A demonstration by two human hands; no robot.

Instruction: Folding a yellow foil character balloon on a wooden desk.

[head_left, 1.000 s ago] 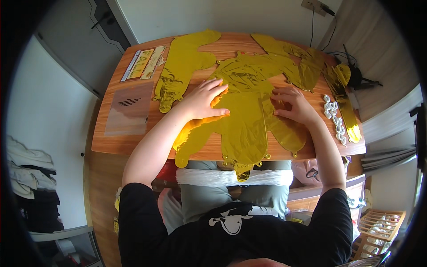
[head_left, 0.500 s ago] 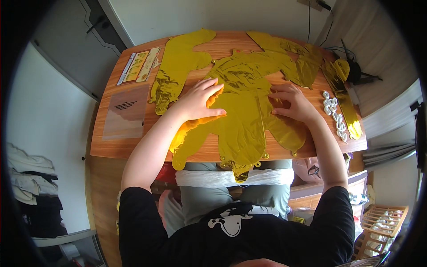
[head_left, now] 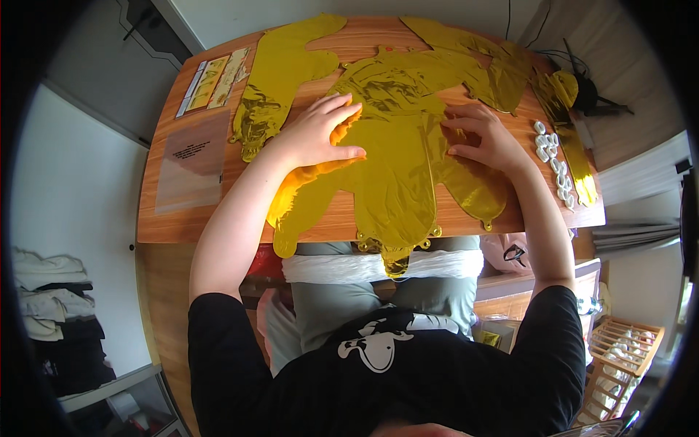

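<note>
A large, flat, gold foil balloon (head_left: 397,175) with several rounded lobes and small tabs lies spread on the wooden table (head_left: 251,218). Its narrow lower end hangs past the near edge. My left hand (head_left: 320,135) rests on its left side, fingers stretched forward and thumb apart. On the right side, my right hand (head_left: 486,138) touches the foil with bent fingers, the thumb well away from them. Neither hand grips anything visibly. Another flat gold foil balloon (head_left: 284,69) lies at the far left, and a further gold foil piece (head_left: 502,84) at the far right.
White coiled ribbon pieces (head_left: 557,164) lie at the right, beside a shiny gold strip (head_left: 579,164) and a black stand-like object (head_left: 593,105). A printed card (head_left: 211,84) and clear plastic bag (head_left: 193,171) are on the left. A white stringy bundle (head_left: 328,268) crosses my lap.
The whole table appears higher in the picture as the head view tilts. Both hands stay on the same parts of the foil, with hardly any shift.
</note>
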